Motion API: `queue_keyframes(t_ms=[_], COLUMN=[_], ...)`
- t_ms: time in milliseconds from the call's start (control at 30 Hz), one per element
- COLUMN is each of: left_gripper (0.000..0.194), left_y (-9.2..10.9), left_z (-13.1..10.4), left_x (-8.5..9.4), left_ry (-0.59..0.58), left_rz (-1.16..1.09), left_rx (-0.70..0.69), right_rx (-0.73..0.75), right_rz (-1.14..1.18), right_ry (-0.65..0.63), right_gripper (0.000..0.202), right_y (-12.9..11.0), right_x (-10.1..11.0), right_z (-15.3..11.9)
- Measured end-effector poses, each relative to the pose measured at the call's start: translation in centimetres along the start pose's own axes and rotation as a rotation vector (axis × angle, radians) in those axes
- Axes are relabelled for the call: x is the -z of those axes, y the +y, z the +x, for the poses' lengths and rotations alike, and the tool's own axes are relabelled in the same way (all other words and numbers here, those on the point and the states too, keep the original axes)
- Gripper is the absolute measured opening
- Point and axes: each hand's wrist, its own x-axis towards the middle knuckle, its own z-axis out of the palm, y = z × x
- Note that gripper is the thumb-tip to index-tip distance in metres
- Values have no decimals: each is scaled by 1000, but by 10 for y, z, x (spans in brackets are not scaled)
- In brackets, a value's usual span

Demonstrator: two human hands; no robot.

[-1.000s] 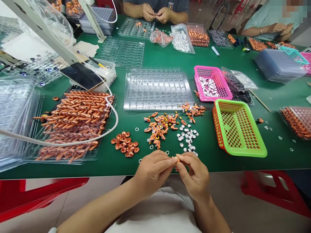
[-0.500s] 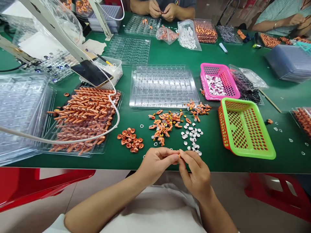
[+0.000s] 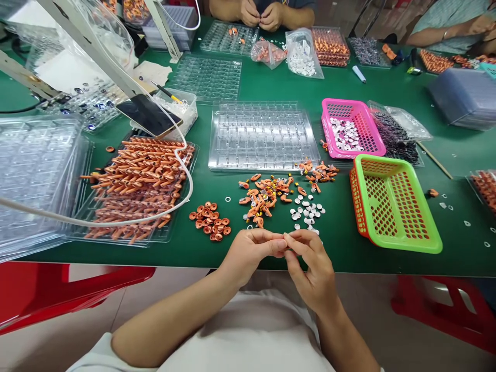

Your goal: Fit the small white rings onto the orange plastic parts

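Note:
My left hand (image 3: 250, 253) and my right hand (image 3: 314, 271) meet fingertip to fingertip at the table's near edge. Both are closed in a pinch around something mostly hidden between the fingers. Just beyond them lies a loose pile of small orange parts with yellow bits (image 3: 265, 196). White round pieces (image 3: 308, 212) are scattered beyond my right hand. Orange cup-shaped pieces (image 3: 211, 222) form a heap to the left of my left hand.
A clear tray (image 3: 263, 137) lies mid-table. At right stand a green basket (image 3: 420, 206) and a pink basket (image 3: 374, 142). Trays of orange parts (image 3: 139, 175) and a phone (image 3: 149, 114) are at left. Another person's hands (image 3: 260, 14) work across the table.
My hands have risen slightly in the view, still together. The orange bit that showed between my fingertips is now mostly covered. The whole view has shifted slightly.

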Motion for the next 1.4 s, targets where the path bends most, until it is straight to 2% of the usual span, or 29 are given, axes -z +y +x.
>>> queue_keyframes(t_ms=[200,433,600,733,900,1133,1400], left_gripper=[21,16,19,19,16,12,8], left_y=[-2,-1,-3,-7,-8,0,-4], left_z=[1,0,-1,-1,-3,-11,-9], left_x=[1,-2,-3,0,0,-5,-4], left_ry=[-12,-34,-8,20,10,-68,-48], left_rz=[-75,-130,-110,-66,-20,30,87], left_rx=[31,37,-4,-55,-123,-224,-284], right_rx=[-74,-186,-334,-360,-337,-285,-158], right_rz=[111,228,441,548,509,418,182], right_ry=[8,85,173,197,190,216,210], right_gripper=[41,32,16,10,13,17,24], right_y=[-1,1,0,1,1,-1,-3], right_x=[-1,-8,-17,-22,-20,-15,-9], right_z=[-2,-7,-6,-6,-9,-13,-10])
